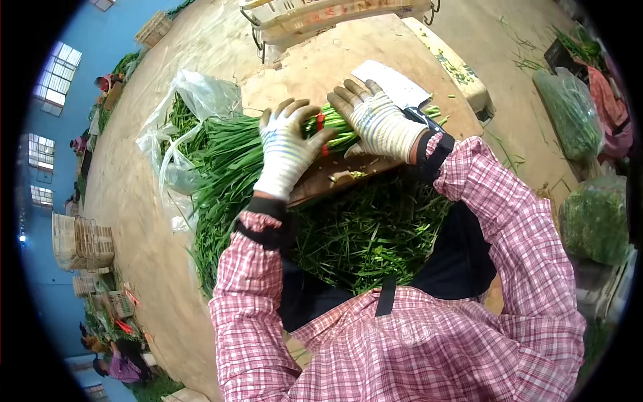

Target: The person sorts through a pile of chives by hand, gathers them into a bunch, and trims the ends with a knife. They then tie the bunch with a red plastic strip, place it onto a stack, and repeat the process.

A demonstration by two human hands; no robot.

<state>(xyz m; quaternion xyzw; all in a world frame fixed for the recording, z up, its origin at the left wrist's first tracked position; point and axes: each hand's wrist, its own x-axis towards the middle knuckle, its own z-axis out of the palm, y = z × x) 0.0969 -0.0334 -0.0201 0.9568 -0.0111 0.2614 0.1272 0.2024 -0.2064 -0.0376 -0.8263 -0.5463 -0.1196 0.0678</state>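
In the head view, your left hand [288,144] and right hand [382,124] are both grasping the green bundle [231,142] from above, with its red band [321,122] showing between them, probably so the stalks are not slipping apart. The bundle is lying across the wooden board [362,43], its leaves spreading beside the plastic bag [204,94]. The knife [392,82] is resting near your right hand, perhaps for being easy to reach
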